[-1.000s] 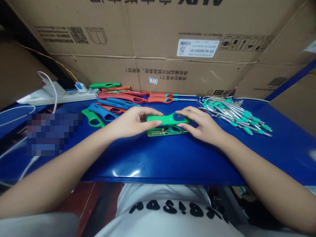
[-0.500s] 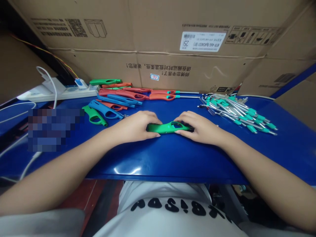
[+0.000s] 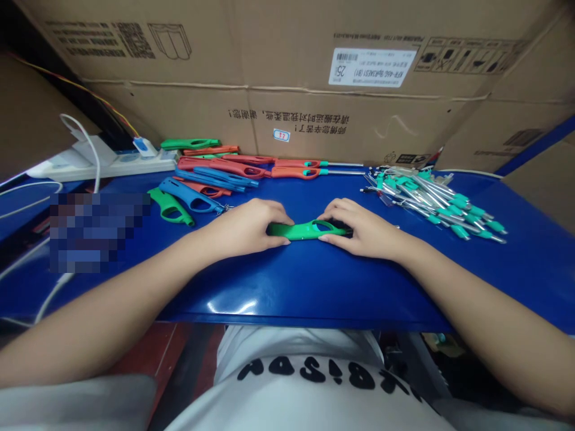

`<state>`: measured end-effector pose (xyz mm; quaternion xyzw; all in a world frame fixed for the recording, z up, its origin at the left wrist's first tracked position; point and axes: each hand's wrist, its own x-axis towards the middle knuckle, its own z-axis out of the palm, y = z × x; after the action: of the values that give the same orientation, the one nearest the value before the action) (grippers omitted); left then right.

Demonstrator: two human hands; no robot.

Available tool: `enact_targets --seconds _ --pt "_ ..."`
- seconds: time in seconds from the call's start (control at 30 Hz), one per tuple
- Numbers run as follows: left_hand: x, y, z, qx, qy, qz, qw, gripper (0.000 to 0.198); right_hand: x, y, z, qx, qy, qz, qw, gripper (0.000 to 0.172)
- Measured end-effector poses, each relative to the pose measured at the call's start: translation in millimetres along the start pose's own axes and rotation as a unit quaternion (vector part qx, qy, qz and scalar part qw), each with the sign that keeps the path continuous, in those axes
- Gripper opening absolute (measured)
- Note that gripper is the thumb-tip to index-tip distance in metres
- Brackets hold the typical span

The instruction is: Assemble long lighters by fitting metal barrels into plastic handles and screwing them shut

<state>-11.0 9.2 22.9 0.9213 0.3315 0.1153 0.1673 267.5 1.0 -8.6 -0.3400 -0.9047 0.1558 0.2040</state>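
A green stick lighter [image 3: 300,231] lies lengthwise between my hands, low over the table. My left hand [image 3: 256,226] is closed on its handle end, thumb on the near side and fingers on the far side. At the other end, by the oval trigger opening, my right hand [image 3: 359,227] pinches it; a teal part shows inside that opening. Whether a metal tube runs under my right palm is hidden. To the right sits a pile of metal lighter tubes with teal parts [image 3: 431,203]. Left of my hands are blue lighter casings [image 3: 191,197] and a green lighter casing [image 3: 171,206].
Red lighters with metal tubes [image 3: 294,172] lie at the back by a cardboard box [image 3: 251,114]. A white power strip [image 3: 121,164] and a white cable [image 3: 96,158] occupy the left side. The blue table's [image 3: 291,293] front edge is close to my body.
My grip on the green stick lighter looks the same, with both hands almost still. The whole view has shifted slightly.
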Motion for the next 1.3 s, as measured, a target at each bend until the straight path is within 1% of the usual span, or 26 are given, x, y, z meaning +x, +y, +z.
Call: enact_targets --seconds 0.2,0.27,0.33,0.4,0.43,0.57,0.67,0.77,0.83,0.87,0.93,1.0,1.03,1.1,1.13,1.2,1.23,1.27,1.3 --pt "-1.4 1.7 3.5 0.024 0.001 -0.008 1.0 0.023 1.3 1.2 3.2 0.024 0.01 0.026 0.999 0.029" --pt "-2.4 4.4 5.8 0.061 0.0 -0.001 0.998 0.022 1.0 -1.0 2.1 0.008 0.005 0.031 0.999 0.028" --pt "-2.6 7.9 9.0 0.121 0.002 0.002 0.993 0.023 -0.1 -3.6 -0.2 -0.019 -0.009 0.033 0.999 0.03" --pt "-1.6 9.9 13.1 0.174 0.013 0.004 0.985 0.023 -1.4 -5.3 -3.2 -0.049 -0.026 0.036 0.998 0.034" --pt "-0.7 9.7 15.2 0.183 0.02 0.01 0.983 0.024 -2.0 -5.6 -4.8 -0.062 -0.031 0.037 0.997 0.035" --pt "3.4 2.5 21.7 0.151 0.063 0.029 0.986 0.033 -3.2 -3.8 -9.3 -0.095 -0.038 0.028 0.994 0.033" --pt "4.8 -1.7 24.4 0.132 0.086 0.048 0.986 0.036 -2.9 -2.8 -11.1 -0.126 -0.034 0.03 0.991 0.034" --pt "4.9 -0.9 26.3 0.125 0.09 0.059 0.986 0.036 -2.9 -3.7 -12.4 -0.166 -0.037 0.034 0.985 0.035" --pt "4.8 -0.2 26.4 0.127 0.089 0.057 0.986 0.035 -3.1 -4.3 -12.4 -0.175 -0.04 0.04 0.983 0.036" --pt "4.8 -0.3 26.0 0.129 0.09 0.053 0.986 0.035 -3.2 -4.3 -12.1 -0.173 -0.034 0.042 0.983 0.035" --pt "5.0 -1.5 24.3 0.124 0.096 0.042 0.987 0.035 -3.4 -3.1 -11.3 -0.165 -0.004 0.043 0.985 0.032" --pt "5.9 -3.1 22.6 0.085 0.117 0.022 0.989 0.034 -3.7 -0.5 -11.3 -0.16 0.042 0.037 0.986 0.033" --pt "6.7 -3.7 22.2 0.041 0.129 0.008 0.991 0.035 -3.8 1.1 -11.7 -0.161 0.062 0.032 0.984 0.036" --pt "9.4 -4.6 23.1 -0.104 0.136 -0.039 0.984 0.037 -4.0 4.2 -13.6 -0.17 0.084 0.018 0.982 0.038" --pt "11.2 -5.0 24.2 -0.192 0.128 -0.07 0.97 0.039 -4.1 5.4 -14.8 -0.174 0.089 0.01 0.981 0.036" --pt "14.7 -6.0 27.2 -0.337 0.104 -0.13 0.927 0.042 -4.2 6.8 -17.0 -0.175 0.093 -0.01 0.98 0.027" --pt "16.0 -6.6 28.6 -0.377 0.098 -0.151 0.909 0.043 -4.2 6.9 -17.7 -0.173 0.093 -0.018 0.98 0.024" --pt "16.7 -7.1 29.6 -0.389 0.096 -0.161 0.902 0.045 -4.1 6.7 -18.1 -0.171 0.094 -0.024 0.98 0.022" --pt "16.7 -7.5 30.1 -0.375 0.101 -0.159 0.908 0.046 -4.0 6.3 -18.1 -0.171 0.094 -0.027 0.98 0.021"
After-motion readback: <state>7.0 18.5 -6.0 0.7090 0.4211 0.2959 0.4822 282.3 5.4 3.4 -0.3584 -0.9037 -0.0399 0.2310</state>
